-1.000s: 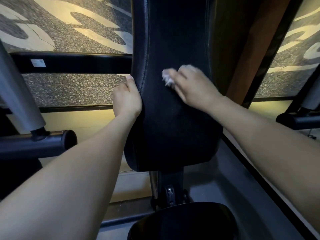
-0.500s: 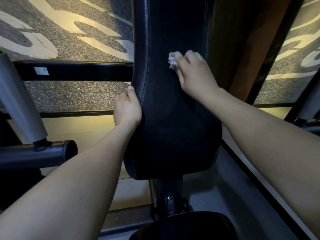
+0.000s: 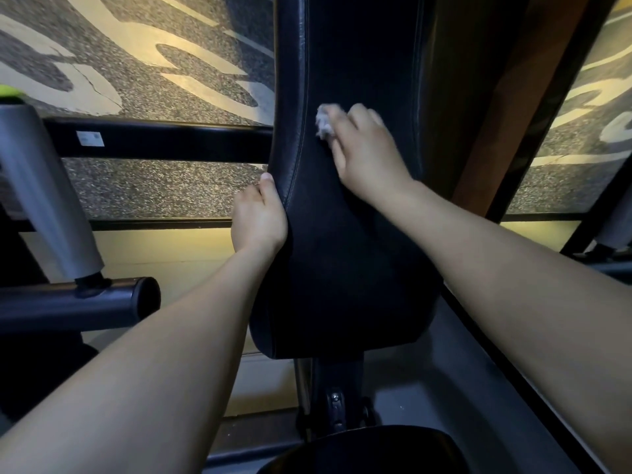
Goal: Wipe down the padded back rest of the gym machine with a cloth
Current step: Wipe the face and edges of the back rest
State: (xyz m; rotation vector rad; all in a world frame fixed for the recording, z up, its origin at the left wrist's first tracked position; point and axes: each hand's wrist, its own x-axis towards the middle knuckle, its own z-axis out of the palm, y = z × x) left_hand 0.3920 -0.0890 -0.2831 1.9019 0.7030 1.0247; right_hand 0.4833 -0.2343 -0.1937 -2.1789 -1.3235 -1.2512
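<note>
My left hand point(image 3: 258, 217) is curled round the left edge of the black back rest point(image 3: 349, 268). My right hand point(image 3: 366, 155), blurred, grips a small crumpled white cloth point(image 3: 323, 126) against the pad's middle. A black crossbar point(image 3: 164, 142) runs behind on the left, with a grey tube point(image 3: 44, 200) at near left. The seat pad point(image 3: 359, 449) is nearest.

The black back rest point(image 3: 342, 251) stands upright on a post point(image 3: 337, 388) above the seat point(image 3: 359, 449). On its face lies a small white cloth point(image 3: 323, 126), blurred and perhaps crumpled, held there by the right hand point(image 3: 369, 155). The left hand point(image 3: 258, 217) grips its left edge.
</note>
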